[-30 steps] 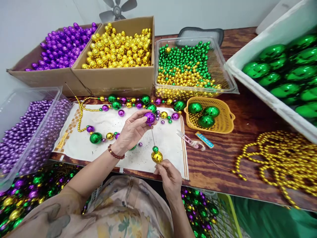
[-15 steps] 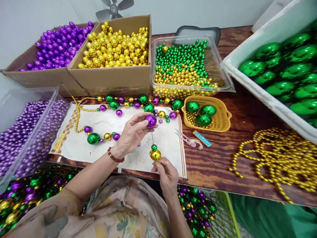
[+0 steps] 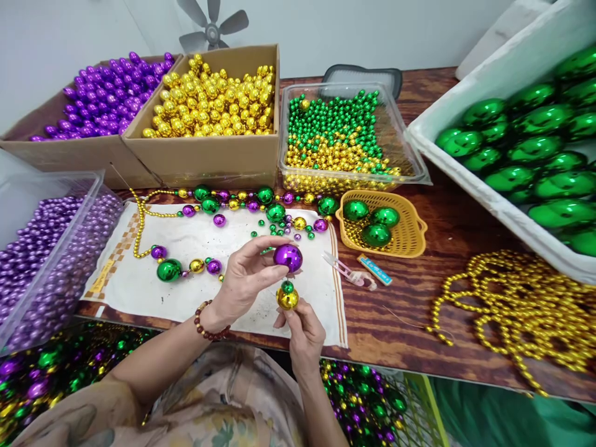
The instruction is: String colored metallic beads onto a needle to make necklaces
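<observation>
My left hand [image 3: 244,276] pinches a large purple bead [image 3: 288,257] between thumb and fingers, above the white cloth's right half. Just under it sit a small green bead [image 3: 287,287] and a gold bead [image 3: 287,299], stacked one on the other, with a short bit of thin needle or wire showing. The closed fingers of my right hand [image 3: 305,338] grip at the underside of the gold bead; what else they hold is hidden. On the white cloth [image 3: 186,304] lies a bead necklace [image 3: 168,270] in green, purple and gold, with loose small green beads [image 3: 282,226] near my left fingers.
Behind stand boxes of purple beads [image 3: 112,93] and gold beads [image 3: 214,99], and a clear tub [image 3: 419,174]. To the right are a yellow basket [image 3: 412,239], thread snips [image 3: 347,270], a blue packet [image 3: 375,269], gold bead strands [image 3: 521,310] and a foam box [image 3: 475,211].
The purple bead has come down the needle, close to the green bead; the gap between my hands has narrowed. My left hand moved lower, uncovering loose green beads. The whole view shifted slightly.
</observation>
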A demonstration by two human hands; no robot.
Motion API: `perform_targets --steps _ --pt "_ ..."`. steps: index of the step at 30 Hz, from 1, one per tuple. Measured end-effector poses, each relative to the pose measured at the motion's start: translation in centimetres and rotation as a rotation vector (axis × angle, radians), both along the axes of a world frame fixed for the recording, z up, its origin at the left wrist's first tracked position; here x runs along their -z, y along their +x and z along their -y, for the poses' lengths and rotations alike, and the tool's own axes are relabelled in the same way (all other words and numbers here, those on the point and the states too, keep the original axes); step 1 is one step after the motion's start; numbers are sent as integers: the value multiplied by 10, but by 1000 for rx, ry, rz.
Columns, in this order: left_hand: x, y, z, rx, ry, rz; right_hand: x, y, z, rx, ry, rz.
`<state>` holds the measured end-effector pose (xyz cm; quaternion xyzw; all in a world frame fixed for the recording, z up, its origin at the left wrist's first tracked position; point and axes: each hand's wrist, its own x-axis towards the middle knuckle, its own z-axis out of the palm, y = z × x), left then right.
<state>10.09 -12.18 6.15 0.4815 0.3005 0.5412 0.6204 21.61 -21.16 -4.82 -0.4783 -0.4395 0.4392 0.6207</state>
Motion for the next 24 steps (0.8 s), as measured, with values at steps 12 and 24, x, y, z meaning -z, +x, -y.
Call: perform_targets --steps 12,24 --pt "-1 -9 -2 -9 25 10 -3 -2 -1 42 30 66" --pt "16 -9 -5 37 -55 -61 -16 -4 -10 36 -58 -58"
